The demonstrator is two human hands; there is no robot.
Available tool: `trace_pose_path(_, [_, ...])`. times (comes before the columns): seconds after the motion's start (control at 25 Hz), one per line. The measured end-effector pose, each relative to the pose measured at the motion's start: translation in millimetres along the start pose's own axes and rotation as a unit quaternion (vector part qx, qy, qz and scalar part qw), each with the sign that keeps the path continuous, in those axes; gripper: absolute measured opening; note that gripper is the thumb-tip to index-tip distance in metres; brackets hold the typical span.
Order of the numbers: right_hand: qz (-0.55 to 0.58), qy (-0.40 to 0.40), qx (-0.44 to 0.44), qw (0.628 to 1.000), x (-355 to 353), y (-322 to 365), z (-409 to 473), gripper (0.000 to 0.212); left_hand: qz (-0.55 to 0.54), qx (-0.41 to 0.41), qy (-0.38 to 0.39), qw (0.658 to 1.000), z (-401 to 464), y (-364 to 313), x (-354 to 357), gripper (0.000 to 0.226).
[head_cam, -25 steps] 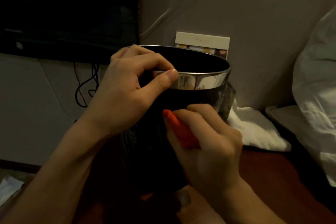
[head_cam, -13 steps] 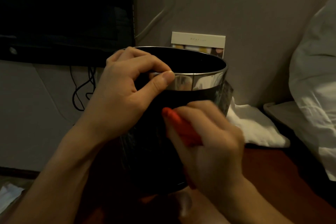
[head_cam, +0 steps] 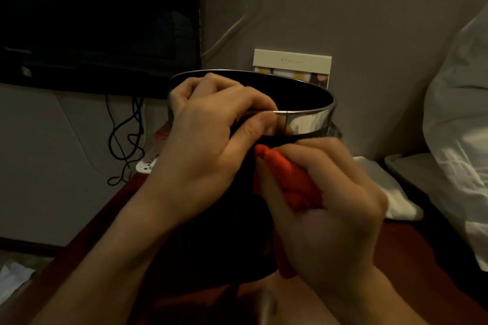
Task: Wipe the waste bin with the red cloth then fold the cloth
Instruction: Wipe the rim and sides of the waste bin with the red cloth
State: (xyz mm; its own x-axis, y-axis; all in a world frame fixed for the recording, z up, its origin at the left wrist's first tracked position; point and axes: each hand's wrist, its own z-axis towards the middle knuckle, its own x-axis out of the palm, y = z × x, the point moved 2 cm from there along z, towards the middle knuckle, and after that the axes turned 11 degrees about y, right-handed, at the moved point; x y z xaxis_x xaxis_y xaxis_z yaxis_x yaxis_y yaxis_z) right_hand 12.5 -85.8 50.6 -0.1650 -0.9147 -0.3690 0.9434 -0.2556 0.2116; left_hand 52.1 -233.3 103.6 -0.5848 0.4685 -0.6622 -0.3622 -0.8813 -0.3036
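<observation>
I judge wiping under way: left hand (head_cam: 208, 140) pinches the waste bin (head_cam: 306, 120) rim at centre frame, right hand (head_cam: 330, 208) clutches the red cloth (head_cam: 293, 179) against its side; folding not yet done.

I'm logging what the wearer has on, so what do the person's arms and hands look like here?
Both the left hand and right hand are bare: no gloves, and no rings show. The forearms are bare too, with no sleeve, watch or wristband in view. Nails look short and unpainted. The light is dim, so finer marks cannot be made out.
</observation>
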Motion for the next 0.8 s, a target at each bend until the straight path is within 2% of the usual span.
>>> trace_pose_path(0.2, [-0.026,-0.015,0.002,1.000,-16,-7,15,0.018,-0.059,-0.023,0.023,0.998,-2,16,-12,0.009])
trace_pose_path(0.32, [-0.032,-0.017,0.002,0.999,-15,-16,14,0.016,-0.053,-0.016,0.018,0.998,-2,16,-12,0.012])
trace_pose_path(0.52, [-0.020,0.037,-0.037,0.998,12,-10,-5,0.013,-0.052,-0.021,0.018,0.998,-2,14,-12,0.014])
trace_pose_path(0.68, [-0.014,-0.016,-0.021,1.000,-4,-16,5,0.016,-0.051,-0.015,0.012,0.998,-2,13,-11,0.009])
trace_pose_path(0.8, [-0.015,-0.005,-0.011,1.000,7,-13,-3,0.015,-0.052,-0.022,0.003,0.998,-2,14,-11,0.010])
